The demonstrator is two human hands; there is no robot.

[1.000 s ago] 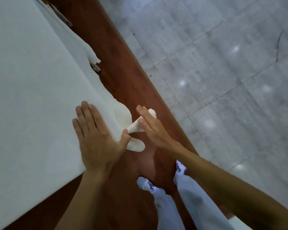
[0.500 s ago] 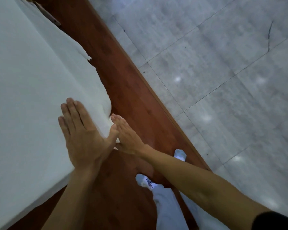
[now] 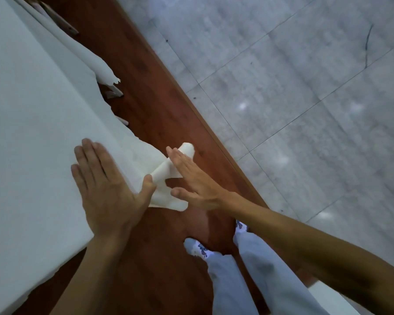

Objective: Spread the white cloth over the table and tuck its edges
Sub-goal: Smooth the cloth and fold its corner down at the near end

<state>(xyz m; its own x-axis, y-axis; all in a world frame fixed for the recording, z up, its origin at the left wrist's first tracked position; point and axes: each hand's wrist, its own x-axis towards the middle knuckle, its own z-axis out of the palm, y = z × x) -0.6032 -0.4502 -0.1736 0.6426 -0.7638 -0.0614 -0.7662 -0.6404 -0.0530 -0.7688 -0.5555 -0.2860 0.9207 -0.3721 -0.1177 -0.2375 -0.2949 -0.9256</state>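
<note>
Head view: one white cloth (image 3: 32, 133), smooth and matte, spread flat over the table hidden beneath, side edge hanging ragged, one corner twisted into a soft roll. Two hands: left hand (image 3: 105, 189) flat on the cloth near the edge, fingers straight and together, thumb out; right hand (image 3: 191, 178) laid along the roll, fingers straight and close, thumb apart. Below, one glossy red-brown wood strip (image 3: 159, 105), grey marbled square tiles (image 3: 282, 87), two patterned socks (image 3: 196, 247).

Now right hand (image 3: 192, 181) withdrawn, cloth corner (image 3: 163, 173) seemingly untucked.
</note>
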